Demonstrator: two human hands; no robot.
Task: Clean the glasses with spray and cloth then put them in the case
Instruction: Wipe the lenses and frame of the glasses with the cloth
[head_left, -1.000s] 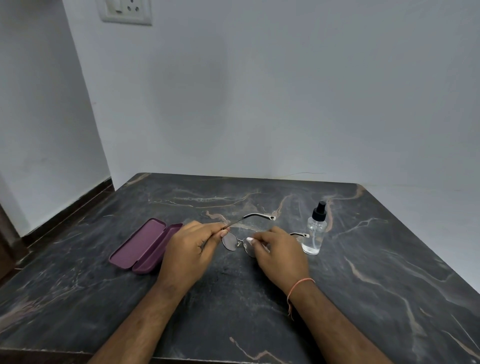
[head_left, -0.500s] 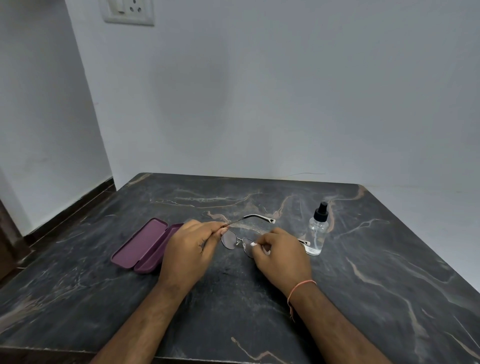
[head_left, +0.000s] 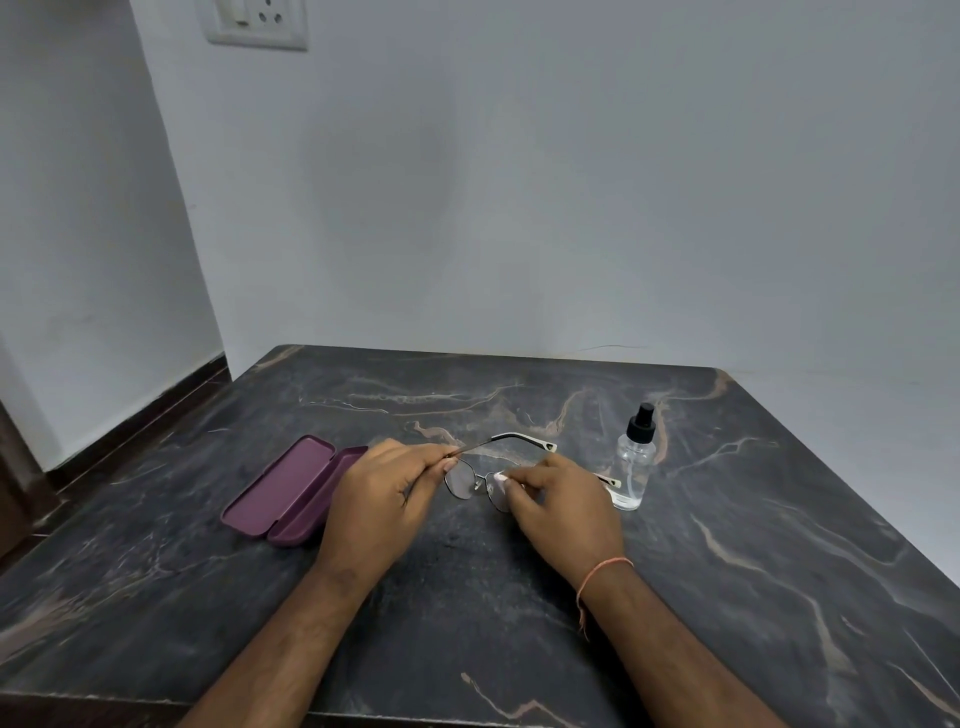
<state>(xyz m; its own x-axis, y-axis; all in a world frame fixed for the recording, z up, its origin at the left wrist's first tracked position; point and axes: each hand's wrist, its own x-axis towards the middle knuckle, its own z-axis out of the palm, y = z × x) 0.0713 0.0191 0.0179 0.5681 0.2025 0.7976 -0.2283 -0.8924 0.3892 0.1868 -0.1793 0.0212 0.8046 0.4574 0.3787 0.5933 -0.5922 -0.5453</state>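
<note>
We pinch the left temple of the wire-rimmed glasses (head_left: 470, 480) between thumb and fingertips of our left hand (head_left: 382, 499), holding the frame just above the dark marble table (head_left: 727, 597), while our right hand (head_left: 558, 506) pinches the other lens, thumb on its near face. Something pale shows at that thumb, perhaps a bit of cloth, but we cannot tell it from the nail, and the fingers behind the lens are hidden. The far temple stands unfolded. The clear spray bottle (head_left: 632, 467) stands upright just right of our right hand, its cap on. The plum glasses case (head_left: 291, 491) lies open just left of our left hand, partly covered by it. We judge the wiping under way; folding and casing remain.
</note>
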